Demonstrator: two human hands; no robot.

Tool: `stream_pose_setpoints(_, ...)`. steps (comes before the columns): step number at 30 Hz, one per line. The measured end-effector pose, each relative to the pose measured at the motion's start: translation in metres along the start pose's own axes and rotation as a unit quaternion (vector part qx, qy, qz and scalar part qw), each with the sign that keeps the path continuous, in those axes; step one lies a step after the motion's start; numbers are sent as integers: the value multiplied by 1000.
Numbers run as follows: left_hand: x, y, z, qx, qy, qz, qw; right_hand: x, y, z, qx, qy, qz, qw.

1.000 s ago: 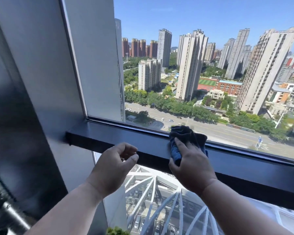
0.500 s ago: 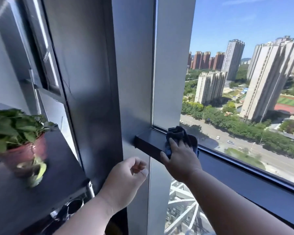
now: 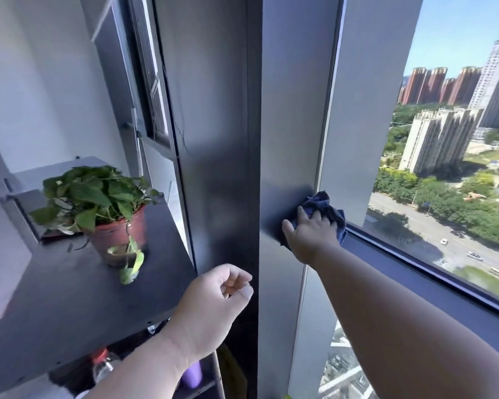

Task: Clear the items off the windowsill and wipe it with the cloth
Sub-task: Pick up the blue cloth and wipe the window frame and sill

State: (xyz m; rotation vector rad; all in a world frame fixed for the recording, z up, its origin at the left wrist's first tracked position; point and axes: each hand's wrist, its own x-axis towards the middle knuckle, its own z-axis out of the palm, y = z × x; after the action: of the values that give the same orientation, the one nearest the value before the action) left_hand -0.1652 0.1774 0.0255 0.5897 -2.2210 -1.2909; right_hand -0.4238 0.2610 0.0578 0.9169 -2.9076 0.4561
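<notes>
At the sill's (image 3: 415, 272) left end, our right hand (image 3: 310, 236) presses the cloth (image 3: 327, 207), fingers spread over it and hiding most of it. Our left hand (image 3: 211, 306) hangs loosely curled, empty. Bottles under the shelf (image 3: 69, 289) blur.

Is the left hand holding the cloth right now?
No. The left hand is loosely curled and empty, while the right hand presses the blue cloth on the windowsill.

Soft crumpled cloth (image 3: 326, 207), smooth matt windowsill (image 3: 415, 279)
</notes>
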Motion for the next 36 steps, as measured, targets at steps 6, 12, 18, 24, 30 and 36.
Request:
stream_pose_setpoints(6, 4, 8, 18, -7, -17, 6, 1000, -11, 10, 1, -36, -13, -35, 999)
stream_pose_setpoints(12, 11, 21, 50, -10, -74, 23, 997, -35, 30, 0, -80, -4, -53, 995)
stream_pose_setpoints(18, 18, 32, 76, -7, -118, 59, 991, -76, 59, -4, -93, 29, -50, 994)
stream_pose_setpoints(24, 16, 47, 101, -19, -172, 85, 981, -139, 103, -11, -101, 74, -15, 992)
stream_pose_setpoints(30, 5, 78, 132, -36, -237, 125, 963, -221, 146, -31, -82, 122, 55, 988)
stream_pose_setpoints(36, -18, 117, 176, -60, -313, 190, 929, -306, 192, -59, -69, 144, 166, 973)
